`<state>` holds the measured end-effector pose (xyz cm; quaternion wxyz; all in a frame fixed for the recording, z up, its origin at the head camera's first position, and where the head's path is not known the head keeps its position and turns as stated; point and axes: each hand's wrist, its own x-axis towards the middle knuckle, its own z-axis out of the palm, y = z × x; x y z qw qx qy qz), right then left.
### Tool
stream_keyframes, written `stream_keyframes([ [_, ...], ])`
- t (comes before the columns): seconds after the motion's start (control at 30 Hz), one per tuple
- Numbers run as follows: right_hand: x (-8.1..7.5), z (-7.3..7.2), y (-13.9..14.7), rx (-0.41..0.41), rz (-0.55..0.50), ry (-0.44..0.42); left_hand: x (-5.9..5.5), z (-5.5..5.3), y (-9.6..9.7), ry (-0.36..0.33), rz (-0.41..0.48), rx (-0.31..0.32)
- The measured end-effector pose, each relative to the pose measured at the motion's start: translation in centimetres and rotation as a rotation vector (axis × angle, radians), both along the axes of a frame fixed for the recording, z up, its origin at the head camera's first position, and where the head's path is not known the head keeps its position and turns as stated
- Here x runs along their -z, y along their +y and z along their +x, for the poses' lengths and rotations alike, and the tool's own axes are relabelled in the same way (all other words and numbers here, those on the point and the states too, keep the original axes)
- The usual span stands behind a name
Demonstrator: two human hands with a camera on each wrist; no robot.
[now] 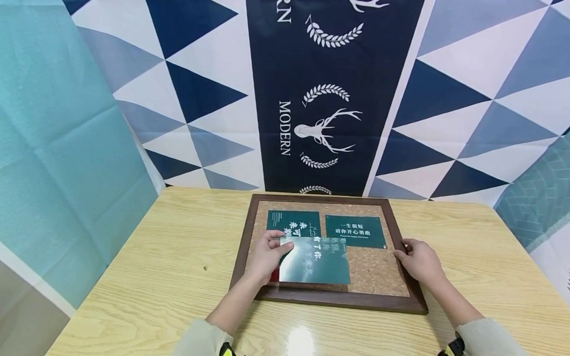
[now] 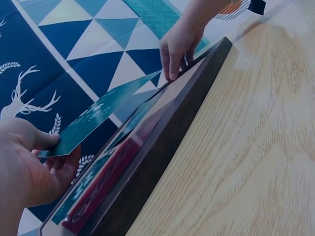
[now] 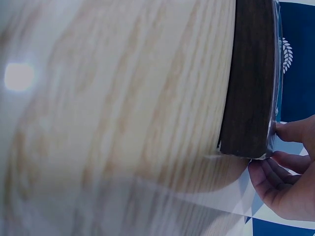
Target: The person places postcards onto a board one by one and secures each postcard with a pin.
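My left hand (image 1: 264, 255) pinches a green card (image 1: 315, 265) with white writing by its left edge, thumb on top. The card is raised over a brown-framed cork board (image 1: 374, 271), as the left wrist view shows. My right hand (image 1: 421, 260) grips the board's right side; in the right wrist view its thumb is on top of the dark frame (image 3: 251, 78), with curled fingers at the outer edge. Two other green cards lie on the cork, one at upper left (image 1: 283, 218) and one at upper right (image 1: 355, 231). A dark red card (image 2: 106, 184) lies at the lower left, mostly hidden in the head view.
The board lies on a light wooden table (image 1: 163, 279), close to its back edge. Behind hangs a patterned cloth (image 1: 212, 88) with triangles and deer heads. A light blue covering (image 1: 51, 106) hangs on the left. Light glares off the table's front.
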<state>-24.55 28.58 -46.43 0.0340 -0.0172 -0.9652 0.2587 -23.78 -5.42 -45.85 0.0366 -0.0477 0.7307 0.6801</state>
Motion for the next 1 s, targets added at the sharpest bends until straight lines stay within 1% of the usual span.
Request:
stream_keyframes([
  [0.13, 0.0, 0.0, 0.0, -0.005, 0.003, 0.006, -0.1, -0.1, 0.6, 0.011, 0.024, 0.012],
  [0.3, 0.0, 0.0, 0.0, -0.003, 0.003, 0.001, 0.1, -0.2, 1.0, 0.023, 0.050, 0.018],
  [0.37, -0.1, 0.0, 0.0, -0.003, 0.004, 0.001, 0.1, -0.2, 1.2, 0.026, 0.054, 0.022],
  [0.6, -0.1, 0.0, 0.0, -0.007, 0.006, -0.002, -0.1, -0.3, 1.8, 0.002, 0.054, 0.027],
  [0.73, -0.1, 0.0, 0.1, -0.012, 0.002, -0.007, -0.1, -0.1, 2.2, 0.009, 0.062, 0.028],
  [1.0, -0.1, 0.0, 0.1, -0.013, 0.005, 0.003, 0.2, -0.3, 3.0, 0.021, 0.063, 0.025],
])
